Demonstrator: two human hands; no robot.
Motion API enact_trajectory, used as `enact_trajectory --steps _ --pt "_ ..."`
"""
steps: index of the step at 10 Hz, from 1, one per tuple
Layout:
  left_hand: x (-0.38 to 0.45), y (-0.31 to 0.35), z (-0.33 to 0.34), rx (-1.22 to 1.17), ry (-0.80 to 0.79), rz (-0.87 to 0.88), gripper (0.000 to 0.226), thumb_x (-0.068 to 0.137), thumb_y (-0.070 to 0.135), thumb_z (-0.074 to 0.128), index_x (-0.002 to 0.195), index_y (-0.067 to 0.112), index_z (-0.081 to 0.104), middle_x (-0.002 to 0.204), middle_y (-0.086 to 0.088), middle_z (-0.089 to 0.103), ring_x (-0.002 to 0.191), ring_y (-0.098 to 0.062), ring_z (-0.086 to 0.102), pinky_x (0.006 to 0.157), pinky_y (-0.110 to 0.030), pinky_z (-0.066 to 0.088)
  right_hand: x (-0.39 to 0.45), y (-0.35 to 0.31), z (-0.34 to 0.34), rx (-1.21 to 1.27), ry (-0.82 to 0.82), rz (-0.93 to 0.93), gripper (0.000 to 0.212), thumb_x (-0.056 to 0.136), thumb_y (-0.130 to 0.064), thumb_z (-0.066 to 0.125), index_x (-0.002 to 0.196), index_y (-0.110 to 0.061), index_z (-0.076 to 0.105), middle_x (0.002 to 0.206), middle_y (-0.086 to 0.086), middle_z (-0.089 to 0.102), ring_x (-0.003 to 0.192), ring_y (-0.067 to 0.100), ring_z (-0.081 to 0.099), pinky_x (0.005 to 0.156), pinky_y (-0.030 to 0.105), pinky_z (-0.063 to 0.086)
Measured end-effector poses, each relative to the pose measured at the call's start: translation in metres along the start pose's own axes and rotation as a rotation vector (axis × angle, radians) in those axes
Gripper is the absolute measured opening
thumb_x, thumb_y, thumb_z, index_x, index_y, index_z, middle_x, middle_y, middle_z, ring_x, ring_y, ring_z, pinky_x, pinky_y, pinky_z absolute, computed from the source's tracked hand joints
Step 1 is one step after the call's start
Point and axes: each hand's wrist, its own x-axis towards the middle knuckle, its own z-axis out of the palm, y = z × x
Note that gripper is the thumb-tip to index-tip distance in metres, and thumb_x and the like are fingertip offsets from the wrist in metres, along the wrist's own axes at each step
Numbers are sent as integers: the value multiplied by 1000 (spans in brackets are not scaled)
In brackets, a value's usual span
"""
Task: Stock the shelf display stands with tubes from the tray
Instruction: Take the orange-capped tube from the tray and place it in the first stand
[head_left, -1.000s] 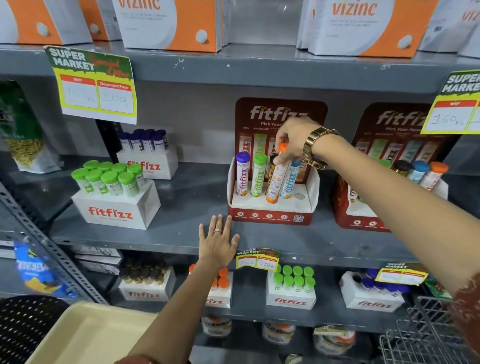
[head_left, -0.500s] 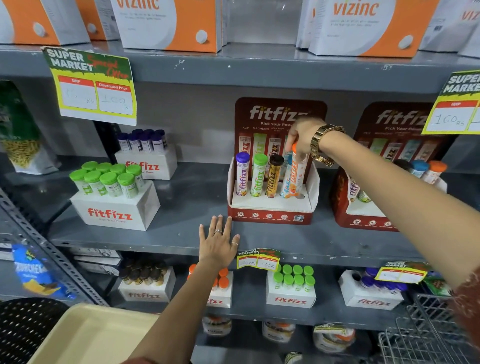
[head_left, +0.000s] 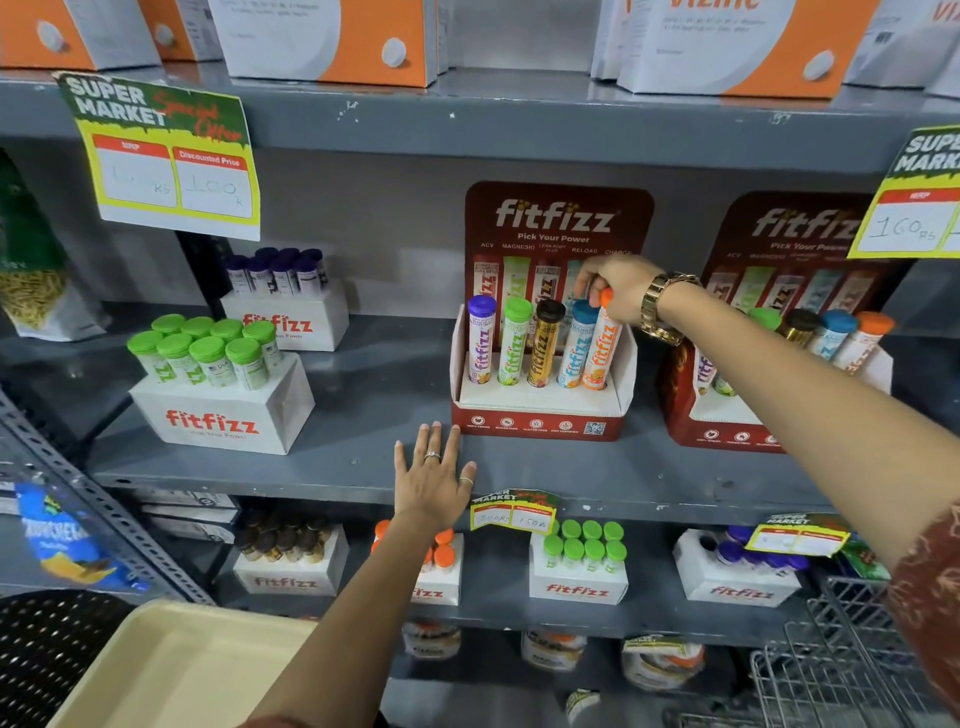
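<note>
The orange-capped fitfizz tube (head_left: 600, 347) stands in the last, rightmost hole of the red fitfizz display stand (head_left: 540, 423), its cap pinched under the fingertips of the right hand (head_left: 621, 291), which grips from above, likely so the tube can be pressed straight down into its seat. Just left of those fingers stand the blue-capped tube (head_left: 575, 345), then the dark-capped, green-capped and purple-capped tubes, filling the row. Well below, the left hand (head_left: 431, 480) lies flat, fingers spread and holding nothing, on the grey shelf (head_left: 675, 467), probably bracing the reach. The cream tray (head_left: 156, 670) sits lowest, nearest the body
</note>
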Motion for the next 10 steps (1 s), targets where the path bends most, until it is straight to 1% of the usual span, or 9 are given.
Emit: enact_trajectory --steps 1,2,3,5,6,7,8,9,10 --pt "0 1 0 2 0 -1 60 97 49 13 147 21 -3 159 -6 -2 145 -25 -8 115 -50 -7 3 7 3 1 -5 5 44 79 21 42 111 -4 61 94 11 62 84 20 53 50 15 35" --pt "0 1 -1 1 0 -1 60 97 48 14 147 21 -2 159 -6 -2 145 -25 -7 115 -50 -7 4 14 7 -8 3 -8 43 79 20 42 110 -5 61 106 17 67 84 22 55 50 14 34" --pt "0 1 -1 0 2 -1 60 97 48 14 147 20 -2 159 -6 -1 145 -25 -7 116 -50 -7 6 18 7 -2 -3 -27 42 80 19 40 109 -4 60 102 15 66 83 18 53 51 14 34" --pt "0 1 0 3 -4 -6 60 97 49 13 147 21 -2 159 -5 -2 145 -25 -7 115 -50 -7 10 24 6 10 -16 -82 42 81 20 39 110 -2 59 107 17 66 86 19 53 54 11 33" --pt "2 0 1 7 -4 -6 59 97 49 13 147 21 -2 159 -6 -2 145 -25 -7 115 -50 -8 12 25 7 7 -39 -111 47 76 24 42 111 -4 58 96 10 62 92 24 57 58 18 38" --pt "2 -1 2 7 -4 -7 59 97 49 13 147 21 -2 159 -6 -2 145 -25 -7 115 -50 -8 13 25 7 14 -39 -127 48 75 24 43 111 -4 57 94 6 60 91 21 56 62 22 40" --pt "2 -1 3 9 -2 -9 60 97 49 13 147 21 -2 159 -5 -1 145 -25 -7 115 -50 -8 16 27 7 23 -37 -128 49 74 24 45 113 -4 56 92 3 58 90 19 53 66 22 40" --pt "2 -1 3 10 3 -10 60 97 49 13 147 21 -1 159 -5 -1 145 -25 -7 115 -50 -8 18 30 8 30 -32 -126 50 74 24 46 114 -4 55 92 3 58 89 17 52 57 15 35" --pt "2 0 3 11 5 -9 60 97 49 13 147 21 -1 159 -5 -1 145 -25 -6 115 -50 -7 21 36 11 52 -6 -136 47 76 21 47 114 -4 55 90 3 58 89 18 54 58 12 35"
